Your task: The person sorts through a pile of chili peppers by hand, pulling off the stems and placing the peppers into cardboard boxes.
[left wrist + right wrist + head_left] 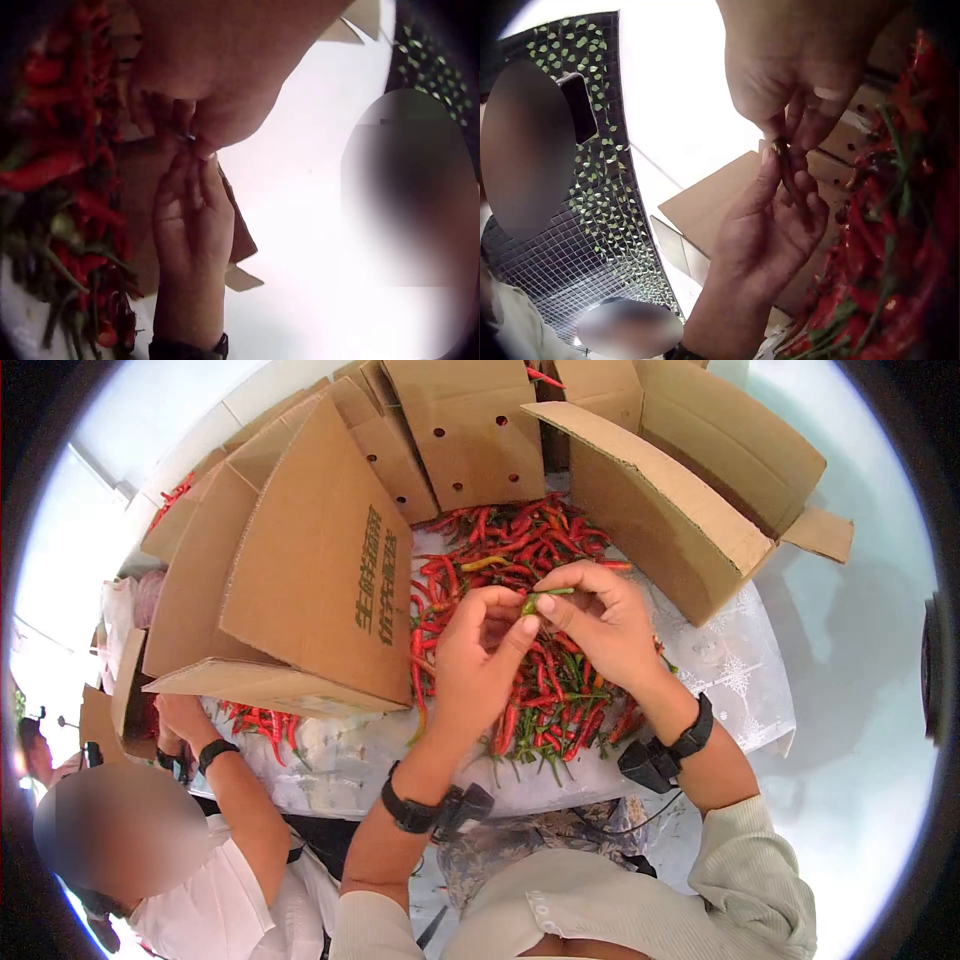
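Both hands meet over a heap of red chili peppers (pixel 520 545). Between their fingertips is a small green chili pepper (pixel 531 604), its thin stem pointing right in the head view. My left hand (pixel 475 655) pinches one end with thumb and fingers. At the stem side, my right hand (pixel 610 625) pinches with thumb and forefinger. Seen from the right wrist, the chili pepper (pixel 786 169) lies along the left hand's fingers, partly hidden by them. Below the hands, the nearer part of the heap mixes red peppers with green stems (pixel 555 745).
A large cardboard box (pixel 310 560) with printed lettering stands left of the heap. Another open box (pixel 665 500) is at the right, and a box with punched holes (pixel 470 435) at the back. A white patterned cloth (pixel 735 670) covers the table. Another person's arm (pixel 235 780) is at lower left.
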Demonstrator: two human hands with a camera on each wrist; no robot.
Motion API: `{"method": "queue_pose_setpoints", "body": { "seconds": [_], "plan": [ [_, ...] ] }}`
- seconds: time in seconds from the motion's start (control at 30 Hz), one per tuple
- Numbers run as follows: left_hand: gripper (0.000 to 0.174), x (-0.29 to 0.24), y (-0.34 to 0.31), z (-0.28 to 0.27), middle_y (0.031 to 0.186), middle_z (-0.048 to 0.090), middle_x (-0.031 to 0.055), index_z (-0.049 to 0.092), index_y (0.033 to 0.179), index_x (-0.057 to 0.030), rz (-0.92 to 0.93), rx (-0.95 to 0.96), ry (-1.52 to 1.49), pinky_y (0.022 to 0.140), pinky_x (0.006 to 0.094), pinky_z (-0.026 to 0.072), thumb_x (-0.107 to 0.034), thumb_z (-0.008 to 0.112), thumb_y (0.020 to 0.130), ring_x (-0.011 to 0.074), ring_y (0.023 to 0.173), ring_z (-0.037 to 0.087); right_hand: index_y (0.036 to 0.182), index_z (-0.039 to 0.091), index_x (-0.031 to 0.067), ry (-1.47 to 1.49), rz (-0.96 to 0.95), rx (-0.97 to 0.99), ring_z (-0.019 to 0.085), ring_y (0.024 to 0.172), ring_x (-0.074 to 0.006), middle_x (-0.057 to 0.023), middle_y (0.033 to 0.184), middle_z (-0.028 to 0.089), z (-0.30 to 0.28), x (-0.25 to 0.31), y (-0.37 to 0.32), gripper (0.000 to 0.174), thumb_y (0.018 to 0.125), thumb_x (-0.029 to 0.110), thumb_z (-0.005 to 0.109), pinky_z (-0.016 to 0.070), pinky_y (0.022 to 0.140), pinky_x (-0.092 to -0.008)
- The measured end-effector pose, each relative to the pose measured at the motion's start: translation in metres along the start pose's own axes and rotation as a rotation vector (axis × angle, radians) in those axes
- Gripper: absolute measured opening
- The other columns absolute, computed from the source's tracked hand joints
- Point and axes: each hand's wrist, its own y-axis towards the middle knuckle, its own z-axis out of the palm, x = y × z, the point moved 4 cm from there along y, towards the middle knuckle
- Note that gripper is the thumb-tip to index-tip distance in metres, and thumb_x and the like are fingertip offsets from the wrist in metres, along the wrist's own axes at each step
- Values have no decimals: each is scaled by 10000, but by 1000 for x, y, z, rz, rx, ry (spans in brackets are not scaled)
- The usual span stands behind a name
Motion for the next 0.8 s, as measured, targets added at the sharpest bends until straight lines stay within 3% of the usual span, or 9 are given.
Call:
{"method": "queue_pose_setpoints", "body": {
  "seconds": [0.03,0.13,0.23,0.43,0.53,0.63,0.73,0.77,0.8],
  "plan": [
    [299,8,0,-1,908,574,96,532,1027,2,-62,38,-106,736,287,458,-156,662,809,159,808,562,889,616,24,23,-29,-22,543,736,-69,-11,805,592,3,1,1,100,804,58,656,447,646,-221],
    [247,16,1,-2,871,580,72,557,1008,-1,-90,82,-131,690,257,458,-144,643,827,126,766,562,826,624,26,-489,-347,-12,548,691,-119,-39,760,583,2,15,3,93,773,78,678,440,616,-248],
    [192,21,-2,-5,851,578,57,590,977,-9,-51,84,-73,654,236,451,-129,633,834,108,740,558,774,623,28,-514,-320,13,540,654,-159,-56,725,566,7,16,0,93,754,94,686,431,592,-269],
    [173,16,-6,-9,861,576,58,597,962,-10,-77,84,-126,639,227,445,-116,633,830,99,730,551,765,606,23,-369,-91,-7,524,658,-94,-31,720,562,8,3,-2,116,788,118,669,419,567,-238],
    [170,18,-6,-6,868,575,52,589,967,-1,-90,108,-177,659,224,450,-107,623,838,93,740,551,780,598,35,-75,191,40,517,647,-76,-10,736,562,8,-2,-1,126,817,143,652,414,549,-221],
    [183,19,-6,-6,882,576,43,576,990,2,-128,150,-312,679,222,455,-115,614,854,93,762,555,808,592,46,79,320,109,528,679,-69,5,772,572,6,-3,1,130,853,166,610,426,565,-223],
    [203,16,-4,-11,895,583,43,563,1015,-4,-231,158,-509,691,229,468,-129,613,863,100,791,565,823,591,51,609,400,72,540,736,-63,-8,816,587,-3,-10,5,131,861,177,587,449,606,-244],
    [209,17,-3,-14,899,586,46,559,1023,-8,-251,157,-559,692,234,473,-130,615,862,102,799,567,878,600,31,585,363,128,547,790,-65,-17,856,600,-10,-12,7,159,870,187,569,452,654,-252],
    [216,18,-2,-16,903,590,49,555,1031,-12,-270,155,-608,693,238,479,-131,618,861,104,807,570,903,603,29,305,284,149,549,792,-70,-18,863,602,-11,-10,7,165,863,188,583,450,658,-250]
  ]
}}
